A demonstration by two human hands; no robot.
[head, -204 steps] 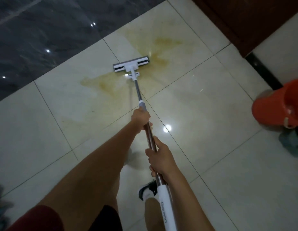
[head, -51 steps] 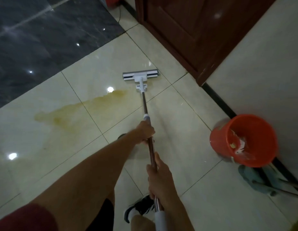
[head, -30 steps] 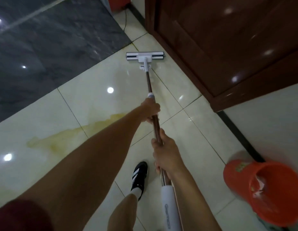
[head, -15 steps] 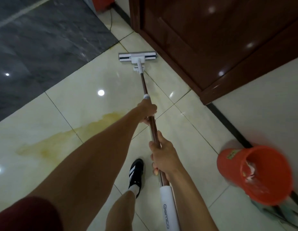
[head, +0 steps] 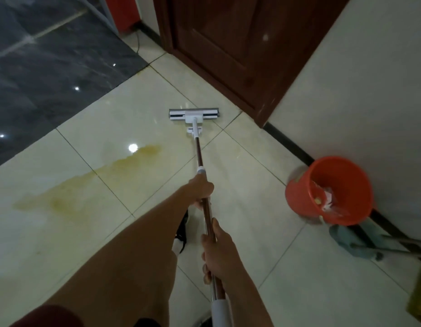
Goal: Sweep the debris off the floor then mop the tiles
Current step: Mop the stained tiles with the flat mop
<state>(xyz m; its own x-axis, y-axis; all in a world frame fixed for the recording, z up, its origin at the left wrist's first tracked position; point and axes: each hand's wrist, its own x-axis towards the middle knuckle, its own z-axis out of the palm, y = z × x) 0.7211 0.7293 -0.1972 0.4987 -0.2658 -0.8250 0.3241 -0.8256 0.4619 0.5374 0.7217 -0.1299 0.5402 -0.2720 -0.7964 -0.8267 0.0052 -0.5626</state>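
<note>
A flat mop with a white head [head: 193, 114] lies on the cream floor tiles [head: 247, 166] ahead of me, close to a brown door. Its metal pole [head: 199, 153] runs back toward me. My left hand [head: 201, 188] grips the pole just below a grey collar. Lower down, my right hand [head: 219, 252] grips it above the white handle sleeve. A yellow-brown stain [head: 91, 180] stretches across the tiles to the left of the mop.
An orange bucket [head: 332, 192] with scraps inside stands by the white wall on the right. A blue dustpan and broom handle [head: 360, 241] lie beside it. The brown door [head: 242, 43] is ahead; dark marble tiles [head: 39, 67] cover the far left. My shoe [head: 182, 230] is under my arm.
The mop head has been drawn back toward me from the edge of the dark tiles, and both hands came back with the pole. The view tilted so the bucket shows more fully.
</note>
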